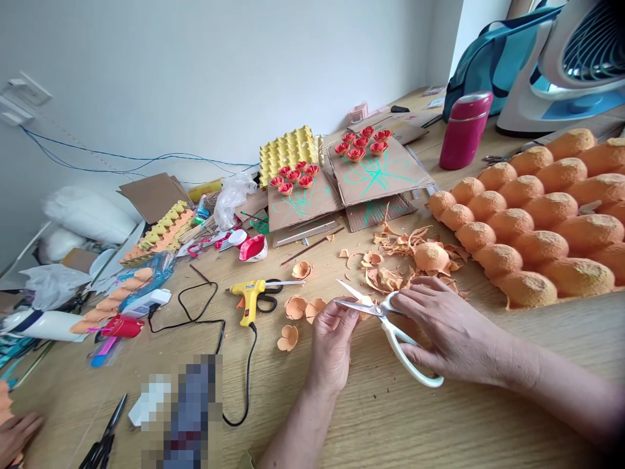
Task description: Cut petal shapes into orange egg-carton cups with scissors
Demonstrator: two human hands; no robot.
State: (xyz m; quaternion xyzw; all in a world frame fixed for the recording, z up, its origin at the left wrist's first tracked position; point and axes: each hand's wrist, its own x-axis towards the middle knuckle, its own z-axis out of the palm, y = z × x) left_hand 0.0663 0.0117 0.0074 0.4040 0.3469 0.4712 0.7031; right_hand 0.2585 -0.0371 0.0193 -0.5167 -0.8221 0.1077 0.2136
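Note:
My right hand [439, 326] grips white-handled scissors [407, 358], with fingers in the loops and the blades apart, pointing left. My left hand [332, 348] pinches a small orange egg-carton piece [364, 301] by the blades; fingers and scissors hide most of it. Left of that hand lie petal-shaped egg-carton cups [288, 338], another cup [295, 307] and one farther back [301, 270]. Beyond the scissors is a heap of torn orange scraps [390, 277] with a rounded carton cup [431, 258] on it. A yellow glue gun [250, 299] rests nearby, black scissor loops [269, 296] beside it.
An orange egg tray [527, 234] stands at right, near a pink bottle [466, 130] and fan [547, 85]. Cardboard sheets [375, 179] with red flowers are behind. Black scissors [105, 436] and another person's hand [19, 433] are at lower left. The glue gun's cord [249, 384] crosses the table.

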